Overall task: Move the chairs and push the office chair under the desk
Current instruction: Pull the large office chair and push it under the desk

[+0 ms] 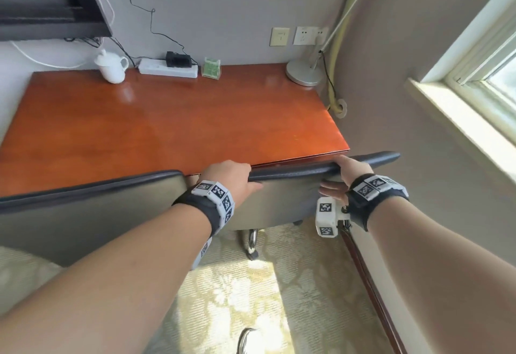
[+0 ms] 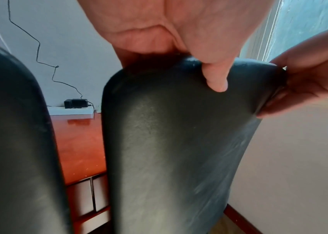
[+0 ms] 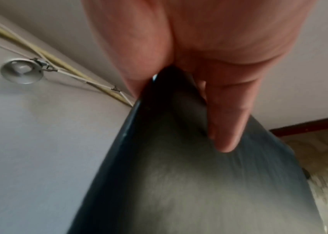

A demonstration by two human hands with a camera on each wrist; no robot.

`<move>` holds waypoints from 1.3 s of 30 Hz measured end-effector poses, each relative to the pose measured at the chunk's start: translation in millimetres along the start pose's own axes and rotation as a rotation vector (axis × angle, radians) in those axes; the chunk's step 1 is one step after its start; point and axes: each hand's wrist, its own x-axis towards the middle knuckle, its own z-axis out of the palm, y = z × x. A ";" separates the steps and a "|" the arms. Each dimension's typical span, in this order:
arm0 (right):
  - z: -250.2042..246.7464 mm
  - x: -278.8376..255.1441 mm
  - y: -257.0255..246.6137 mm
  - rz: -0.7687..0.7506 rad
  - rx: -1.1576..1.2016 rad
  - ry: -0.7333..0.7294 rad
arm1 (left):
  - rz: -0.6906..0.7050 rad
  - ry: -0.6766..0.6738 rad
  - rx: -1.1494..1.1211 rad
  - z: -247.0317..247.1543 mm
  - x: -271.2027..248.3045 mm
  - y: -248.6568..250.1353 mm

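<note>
Two dark leather chairs stand at the front edge of the red-brown desk (image 1: 167, 124). My left hand (image 1: 231, 177) and right hand (image 1: 344, 175) both grip the top edge of the right chair's backrest (image 1: 293, 203), fingers over the front and thumbs on the back. The left wrist view shows my thumb (image 2: 217, 79) pressed on this backrest (image 2: 169, 142), with the right hand (image 2: 309, 79) at its far corner. My right thumb (image 3: 225, 126) lies on the same backrest (image 3: 199, 182). The other chair's backrest (image 1: 83, 208) stands just left of it, untouched. A chrome leg (image 1: 252, 242) shows below.
Along the desk's back edge are a white lidded mug (image 1: 111, 67), a power strip (image 1: 167, 68), a green box (image 1: 211, 68) and a lamp base (image 1: 304, 73). A wall with a window sill (image 1: 460, 119) is close on the right. Patterned carpet (image 1: 293, 284) lies underfoot.
</note>
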 end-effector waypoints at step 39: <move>179.6 -125.4 42.0 0.068 0.167 -0.272 | -0.257 -0.017 0.177 1.6 -119.5 -195.0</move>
